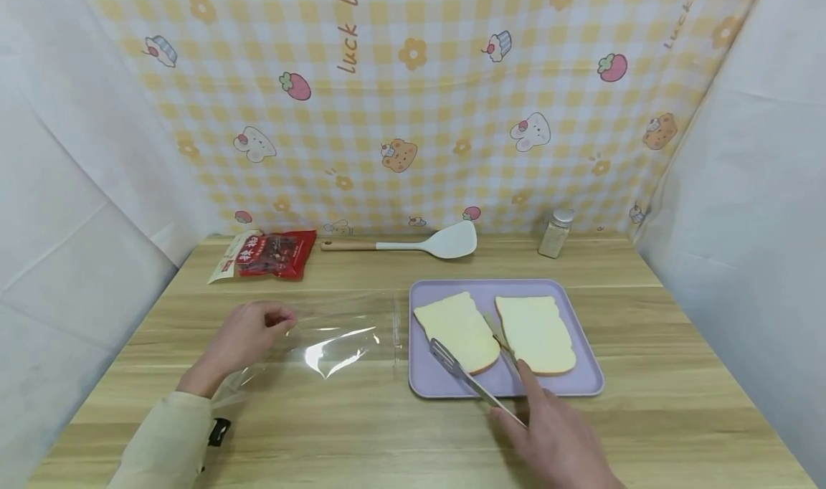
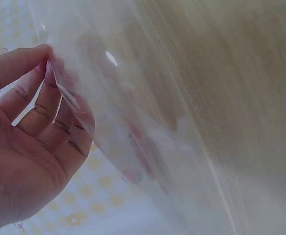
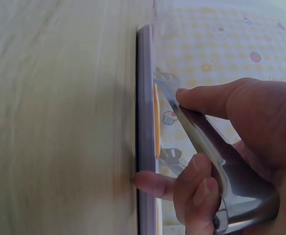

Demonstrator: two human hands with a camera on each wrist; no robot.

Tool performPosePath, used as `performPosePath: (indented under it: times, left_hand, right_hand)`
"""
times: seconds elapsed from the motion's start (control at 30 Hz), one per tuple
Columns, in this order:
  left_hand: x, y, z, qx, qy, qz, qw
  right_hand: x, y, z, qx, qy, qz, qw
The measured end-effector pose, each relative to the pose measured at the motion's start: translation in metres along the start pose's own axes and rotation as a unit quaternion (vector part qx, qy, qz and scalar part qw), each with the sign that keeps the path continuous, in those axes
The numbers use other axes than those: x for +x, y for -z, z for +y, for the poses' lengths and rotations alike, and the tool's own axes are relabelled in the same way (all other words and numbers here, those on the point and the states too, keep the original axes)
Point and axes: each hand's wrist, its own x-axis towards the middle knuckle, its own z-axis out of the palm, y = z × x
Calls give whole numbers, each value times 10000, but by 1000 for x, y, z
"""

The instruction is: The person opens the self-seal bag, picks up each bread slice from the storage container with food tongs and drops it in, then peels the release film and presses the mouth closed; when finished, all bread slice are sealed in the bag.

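My left hand (image 1: 248,337) pinches the edge of a clear plastic bag (image 1: 348,331) between thumb and fingertips; the bag's sheet (image 2: 118,83) fills the middle of the left wrist view. With my right hand (image 1: 561,431) I grip metal tongs (image 3: 206,142), their arms spread apart. One tong tip (image 1: 445,354) overlaps the lower left edge of the left bread slice (image 1: 459,324), and the other reaches the gap between the slices. The right bread slice (image 1: 538,335) lies beside it on a lilac tray (image 1: 426,384).
A red and white food packet (image 1: 277,254) lies at the back left. Beside it is a white spatula (image 1: 452,241) with a wooden handle. A small jar (image 1: 556,234) with a silvery lid stands at the back right, near the checked cloth (image 1: 413,102).
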Motion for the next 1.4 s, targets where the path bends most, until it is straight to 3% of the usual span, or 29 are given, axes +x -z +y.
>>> performPosePath:
  times: [0.5, 0.77, 1.4]
  left_hand:
    - [-1, 2, 0, -59, 8, 109, 9999]
    - [-1, 2, 0, -31, -166, 239, 9996]
    - [-1, 4, 2, -8, -131, 158, 9998]
  right_hand:
    - [4, 2, 9, -172, 329, 98, 9993]
    - [3, 2, 11, -235, 410, 126, 9988]
    - [0, 0, 13, -215, 596, 303, 9975]
